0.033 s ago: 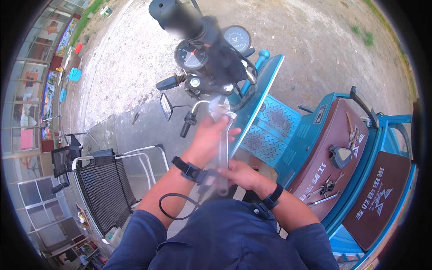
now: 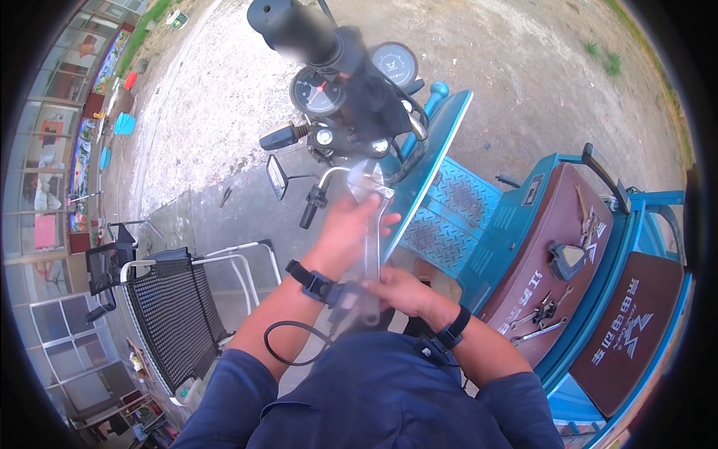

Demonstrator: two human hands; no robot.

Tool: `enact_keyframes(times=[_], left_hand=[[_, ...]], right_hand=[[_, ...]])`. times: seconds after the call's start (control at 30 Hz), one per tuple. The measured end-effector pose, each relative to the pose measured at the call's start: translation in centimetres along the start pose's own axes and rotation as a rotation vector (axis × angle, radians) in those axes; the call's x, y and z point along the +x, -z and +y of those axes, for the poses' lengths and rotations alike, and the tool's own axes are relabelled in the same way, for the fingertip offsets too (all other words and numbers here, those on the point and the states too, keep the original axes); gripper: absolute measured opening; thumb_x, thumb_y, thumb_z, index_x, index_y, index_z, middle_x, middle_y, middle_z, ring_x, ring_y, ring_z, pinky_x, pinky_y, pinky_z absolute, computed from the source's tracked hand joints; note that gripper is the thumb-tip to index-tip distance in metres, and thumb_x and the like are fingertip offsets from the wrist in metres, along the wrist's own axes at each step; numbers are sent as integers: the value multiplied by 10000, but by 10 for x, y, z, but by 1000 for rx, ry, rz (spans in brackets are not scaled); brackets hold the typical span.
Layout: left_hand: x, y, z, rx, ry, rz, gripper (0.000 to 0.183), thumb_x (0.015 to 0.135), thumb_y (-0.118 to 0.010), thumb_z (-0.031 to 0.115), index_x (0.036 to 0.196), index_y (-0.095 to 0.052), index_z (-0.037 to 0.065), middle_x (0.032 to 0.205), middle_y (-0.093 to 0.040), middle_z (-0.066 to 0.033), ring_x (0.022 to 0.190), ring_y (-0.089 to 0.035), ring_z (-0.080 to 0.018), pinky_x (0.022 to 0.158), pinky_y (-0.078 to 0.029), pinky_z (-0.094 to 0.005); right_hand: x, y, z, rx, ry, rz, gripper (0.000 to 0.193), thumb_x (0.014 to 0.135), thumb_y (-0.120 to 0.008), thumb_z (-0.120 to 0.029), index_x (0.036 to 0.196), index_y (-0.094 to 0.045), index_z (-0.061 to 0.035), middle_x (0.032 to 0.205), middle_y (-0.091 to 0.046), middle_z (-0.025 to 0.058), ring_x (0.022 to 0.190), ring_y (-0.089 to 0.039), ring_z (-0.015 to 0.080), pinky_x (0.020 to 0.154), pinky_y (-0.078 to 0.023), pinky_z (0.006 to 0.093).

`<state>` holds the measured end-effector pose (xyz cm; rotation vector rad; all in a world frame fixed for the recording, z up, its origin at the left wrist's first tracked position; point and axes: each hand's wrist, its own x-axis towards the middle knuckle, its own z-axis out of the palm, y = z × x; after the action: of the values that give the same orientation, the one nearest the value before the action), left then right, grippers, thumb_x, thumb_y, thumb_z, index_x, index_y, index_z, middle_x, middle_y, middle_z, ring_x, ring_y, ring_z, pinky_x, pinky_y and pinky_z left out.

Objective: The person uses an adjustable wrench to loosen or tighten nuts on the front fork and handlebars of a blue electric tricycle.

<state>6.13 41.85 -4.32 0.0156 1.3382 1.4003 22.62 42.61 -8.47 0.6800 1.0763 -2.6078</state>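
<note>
A large silver adjustable wrench [image 2: 372, 243] stands in front of my body, its jaw end pointing away from me toward the handlebar of a blue electric tricycle. Just below the jaw, my left hand [image 2: 342, 233] is closed round it, some fingers showing on the far side. My right hand [image 2: 405, 291] pinches the lower handle between thumb and fingers. Beyond the jaw lie the tricycle's handlebar clamp [image 2: 351, 141], a round gauge [image 2: 317, 90] and a black grip [image 2: 308, 215]. Whether the jaw touches anything I cannot tell.
Spanners [image 2: 540, 331] and a grey-black block-shaped item [image 2: 565, 260] lie on the brown seat [image 2: 516, 277] at the right. The blue tread-plate footboard [image 2: 437, 236] sits ahead of it. A black mesh chair [image 2: 176, 322] stands at the left, with a mirror [image 2: 276, 178] sticking out beyond it.
</note>
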Motion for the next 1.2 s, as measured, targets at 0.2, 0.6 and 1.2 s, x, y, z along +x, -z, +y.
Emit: enact_keyframes(times=[0.2,0.6,1.2], left_hand=[[3,4,-5,134,24,32,336,981,-620,285,1257,-565,103,1121,-663,-82,892,-692,-225,681,-520,-331],[2,3,-4,124,36,-25,353,978,-623,321,1221,-576,68,1091,-665,-91,870,-690,-224,671,-524,-322],[9,-7,18,252,66,118,379,953,-650,262,1208,-534,6,1042,-664,-136,868,-705,-246,681,-551,-328]], right_hand=[[5,-3,7,-93,-26,76,260,1033,-523,-260,1084,-590,-15,915,-677,73,856,-697,195,773,-561,350],[4,-6,10,69,-21,-8,279,1045,-489,-265,1171,-554,-24,975,-672,81,877,-699,209,790,-564,352],[13,-4,-5,131,6,-73,283,1042,-489,-300,1167,-532,-49,989,-654,75,921,-698,244,824,-576,412]])
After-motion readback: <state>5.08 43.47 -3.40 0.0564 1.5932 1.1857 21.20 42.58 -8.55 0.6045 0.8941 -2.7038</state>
